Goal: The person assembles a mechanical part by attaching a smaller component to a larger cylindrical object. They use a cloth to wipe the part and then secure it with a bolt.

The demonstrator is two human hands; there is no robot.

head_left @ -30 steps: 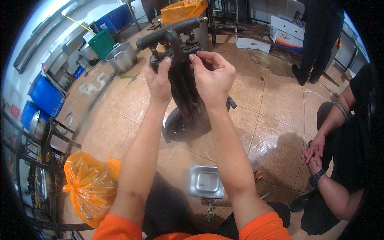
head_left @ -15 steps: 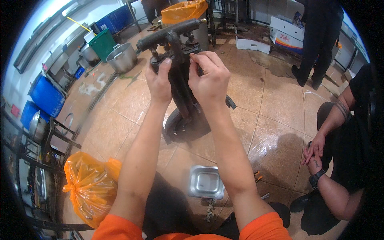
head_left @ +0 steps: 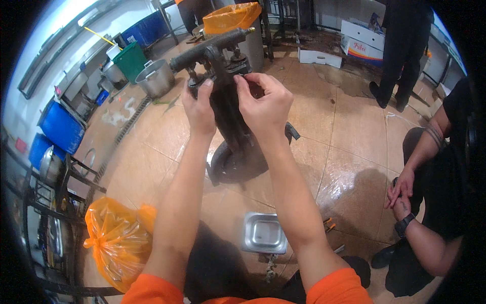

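Observation:
A black metal gas burner point(head_left: 230, 109) stands upright on the floor in front of me, its round base point(head_left: 240, 162) resting on the tiles. Across its top runs a thick pipe point(head_left: 210, 49) with a small brass end. My left hand point(head_left: 200, 109) is closed around the left side below this pipe, thumb on the near face and fingers mostly hidden behind. At the right side, my right hand point(head_left: 266, 104) pinches at the edge of a round dark disc point(head_left: 238, 67), thumb and forefinger together. Whether a small part sits between those fingertips cannot be made out.
A steel pan point(head_left: 264, 233) lies on the floor near me, with orange-handled pliers point(head_left: 329, 224) to its right. A tied orange bag point(head_left: 119, 238) sits at left. One person point(head_left: 435, 177) crouches at right; another point(head_left: 402, 55) stands behind. A large pot point(head_left: 156, 78) stands far left.
My right thumb and forefinger have moved slightly down and left along the disc's edge. The burner's top has shifted a little left and down in view. My left hand keeps its hold.

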